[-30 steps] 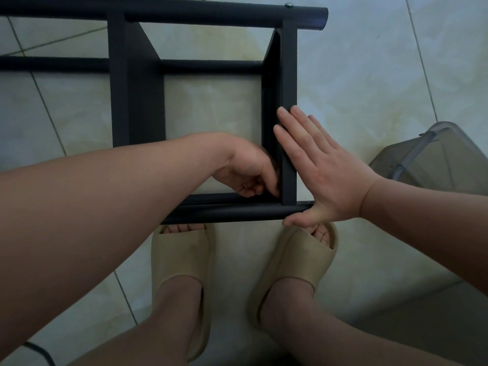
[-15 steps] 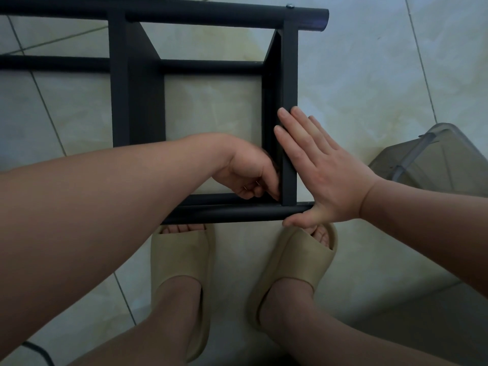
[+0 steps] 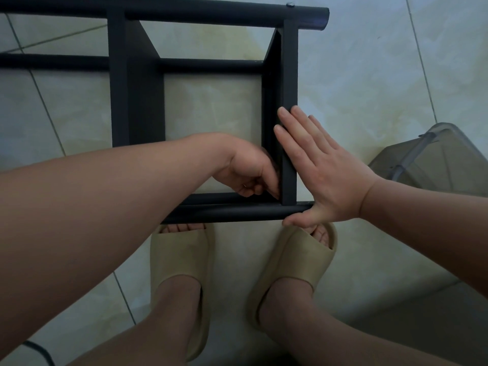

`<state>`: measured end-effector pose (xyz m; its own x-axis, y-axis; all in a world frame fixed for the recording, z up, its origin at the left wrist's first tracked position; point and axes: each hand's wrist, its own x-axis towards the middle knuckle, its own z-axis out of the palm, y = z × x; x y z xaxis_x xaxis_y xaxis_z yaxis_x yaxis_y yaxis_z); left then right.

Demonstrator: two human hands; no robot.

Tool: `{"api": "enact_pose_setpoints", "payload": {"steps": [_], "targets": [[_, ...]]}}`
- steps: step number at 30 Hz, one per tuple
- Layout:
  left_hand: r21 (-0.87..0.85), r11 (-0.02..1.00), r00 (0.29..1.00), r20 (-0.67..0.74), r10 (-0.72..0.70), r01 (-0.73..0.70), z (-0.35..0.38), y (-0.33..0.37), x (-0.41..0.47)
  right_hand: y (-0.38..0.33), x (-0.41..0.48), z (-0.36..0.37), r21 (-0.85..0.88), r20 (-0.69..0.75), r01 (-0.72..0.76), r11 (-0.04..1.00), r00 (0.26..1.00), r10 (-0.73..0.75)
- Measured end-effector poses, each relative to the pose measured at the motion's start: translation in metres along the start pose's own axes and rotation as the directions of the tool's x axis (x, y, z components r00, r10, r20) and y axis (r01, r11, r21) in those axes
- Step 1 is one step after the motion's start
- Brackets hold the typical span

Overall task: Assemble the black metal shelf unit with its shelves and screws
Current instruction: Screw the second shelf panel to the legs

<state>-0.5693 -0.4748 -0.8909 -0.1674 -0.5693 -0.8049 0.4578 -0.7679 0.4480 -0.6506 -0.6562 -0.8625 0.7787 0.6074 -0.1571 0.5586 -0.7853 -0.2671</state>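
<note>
Floor (image 3: 369,75): pale glossy tiles with a marble pattern and thin dark joints.
Shelf frame (image 3: 137,101): black metal, on the tiles, upper middle.
Plastic container (image 3: 435,165): grey, half transparent, at the right, apart from the frame.
Left slipper (image 3: 182,260): beige, worn, toes under the frame's near bar.
Right slipper (image 3: 298,257): same, beside it.
Cable (image 3: 42,352): dark, lower left corner.

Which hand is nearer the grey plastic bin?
Right. The right hand lies flat on the end panel, toward the bin; the left hand is inside the frame, farther off.

Black shelf frame (image 3: 137,101), right hand (image 3: 324,175) flat against it, left hand (image 3: 248,175) curled inside corner
</note>
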Motion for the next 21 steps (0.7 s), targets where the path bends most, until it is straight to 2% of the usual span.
{"api": "enact_pose_setpoints", "payload": {"steps": [5, 12, 21], "targets": [[-0.068, 0.997, 0.999, 0.027, -0.032, 0.034, 0.0006, -0.0016, -0.0001, 0.0002, -0.0001, 0.0005, 0.000, -0.002, 0.000, 1.000, 1.000, 0.000], [0.006, 0.999, 0.999, 0.021, -0.033, 0.033, 0.0036, -0.0019, 0.0018, 0.0001, 0.0000, 0.0004, 0.003, -0.008, 0.000, 1.000, 1.000, 0.000], [-0.030, 0.999, 0.999, 0.028, -0.034, 0.035, 0.0006, 0.0003, -0.0009, 0.0003, 0.0001, 0.0003, 0.006, -0.012, 0.003, 1.000, 1.000, -0.003]]}}
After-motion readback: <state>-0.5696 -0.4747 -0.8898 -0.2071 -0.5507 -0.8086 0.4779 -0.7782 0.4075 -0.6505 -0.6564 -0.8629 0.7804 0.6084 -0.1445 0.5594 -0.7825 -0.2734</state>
